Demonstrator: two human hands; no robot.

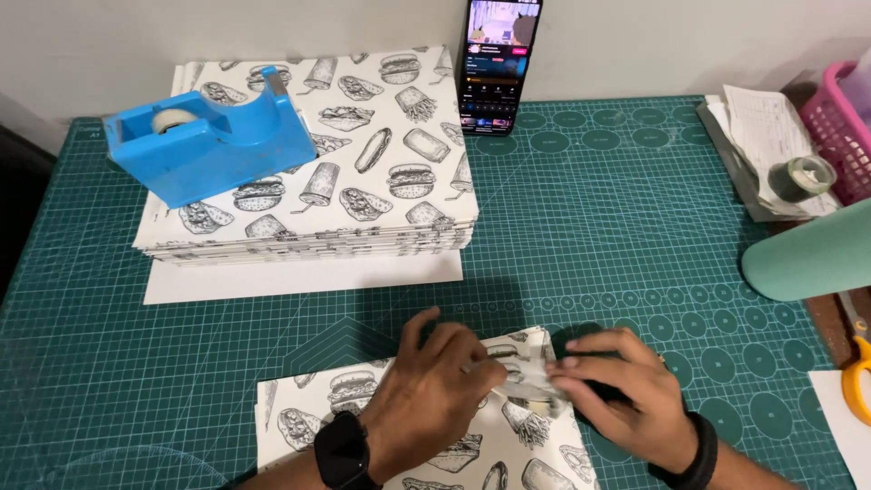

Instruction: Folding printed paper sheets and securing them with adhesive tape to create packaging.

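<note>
At the near edge of the green cutting mat (617, 218), both hands work over a sheet of food-print paper (426, 449) that lies flat in front of the person. The left hand (426, 399), with a black watch on its wrist, rests on the sheet with its fingers curled and pinched on a folded edge of the paper near the middle. The right hand (626, 395), with a dark band on its wrist, meets it from the other side, fingertips closed on the same fold; that spot is blurred, so just how the fold runs is hard to say. Farther back on the left sits a stack of matching printed sheets (381, 172) on a plain white sheet (299, 277), and a blue tape dispenser (213, 136) stands on top of the stack's left part. A phone (497, 63) with a lit screen leans upright against the wall just beside the stack. At the right edge lie papers (767, 136) with a small roll of tape (803, 177) on them, next to a pink basket (839, 127). A rolled green mat (812, 254) lies nearer, and yellow scissor handles (856, 377) show at the far right.
</note>
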